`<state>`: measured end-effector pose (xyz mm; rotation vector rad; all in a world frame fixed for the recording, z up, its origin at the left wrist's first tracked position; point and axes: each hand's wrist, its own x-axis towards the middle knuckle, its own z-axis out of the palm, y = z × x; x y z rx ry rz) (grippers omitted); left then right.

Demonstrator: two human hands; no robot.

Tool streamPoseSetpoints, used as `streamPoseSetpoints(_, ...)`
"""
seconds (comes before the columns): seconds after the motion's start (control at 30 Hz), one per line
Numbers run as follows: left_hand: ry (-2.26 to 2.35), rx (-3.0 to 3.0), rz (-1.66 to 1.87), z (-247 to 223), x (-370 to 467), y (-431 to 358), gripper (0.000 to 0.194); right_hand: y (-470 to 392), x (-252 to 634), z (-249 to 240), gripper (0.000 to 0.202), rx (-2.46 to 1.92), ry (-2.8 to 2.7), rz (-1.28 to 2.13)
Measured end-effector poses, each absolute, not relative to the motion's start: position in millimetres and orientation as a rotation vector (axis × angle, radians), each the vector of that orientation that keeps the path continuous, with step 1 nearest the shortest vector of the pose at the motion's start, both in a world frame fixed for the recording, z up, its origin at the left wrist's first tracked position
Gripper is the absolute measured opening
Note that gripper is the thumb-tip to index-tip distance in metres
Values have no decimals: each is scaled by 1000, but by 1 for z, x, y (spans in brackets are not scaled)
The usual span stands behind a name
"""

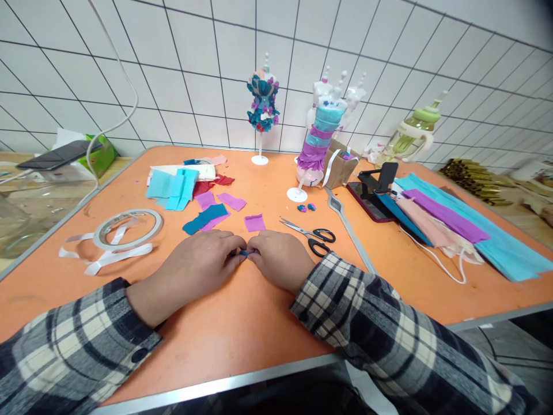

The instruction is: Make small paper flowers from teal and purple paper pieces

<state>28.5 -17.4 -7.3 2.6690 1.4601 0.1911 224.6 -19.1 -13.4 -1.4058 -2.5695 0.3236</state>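
Note:
My left hand (205,256) and my right hand (276,256) meet low over the orange table, fingertips almost touching. Both pinch a small blue piece of crepe paper (243,253), mostly covered by the fingers. Just beyond them lie a dark teal crepe paper strip (205,218) and a purple paper square (254,223). Scissors (309,233) with black handles rest to the right of my right hand, blades parted. Two small teal and purple paper bits (306,207) sit behind the scissors. A roll of white tape (128,229) lies flat to the left, with loose strips around it.
Small dress forms on stands (260,158) wear paper ruffles at the back. Light blue paper pieces (173,187) lie far left. On the right are a phone (367,202), a black holder, long crepe sheets (510,248) and a green-capped bottle (410,135). A metal strip (352,233) crosses the tabletop.

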Motion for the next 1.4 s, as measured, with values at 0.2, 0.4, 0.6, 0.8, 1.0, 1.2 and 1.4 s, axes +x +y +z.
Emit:
streamPoseSetpoints(0.2, 1409, 2656, 243, -10, 28, -16, 29, -19, 224, -11, 24, -1405, -2555, 383)
streamPoseSetpoints(0.4, 1422, 2651, 221, -9, 28, -17, 29, -10, 234, -10, 31, -1382, -2451, 339)
streamPoseSetpoints(0.6, 1395, 2697, 206, -8, 27, -19, 30, 0, 237, -16, 32, -1345, -2518, 267)
streamPoseSetpoints(0.8, 1337, 2758, 302, -9, 29, -16, 30, -8, 232, -15, 36, -1259, -2494, 402)
streamPoseSetpoints(1.0, 1285, 2771, 327, -11, 28, -13, 25, -11, 231, -14, 38, -1295, -2457, 485)
streamPoseSetpoints(1.2, 1281, 2780, 401, -16, 26, -12, 25, -9, 231, -21, 40, -1159, -2411, 616)
streamPoseSetpoints(1.4, 1278, 2745, 359, -16, 29, -12, 22, -10, 230, -20, 29, -1192, -2374, 661)
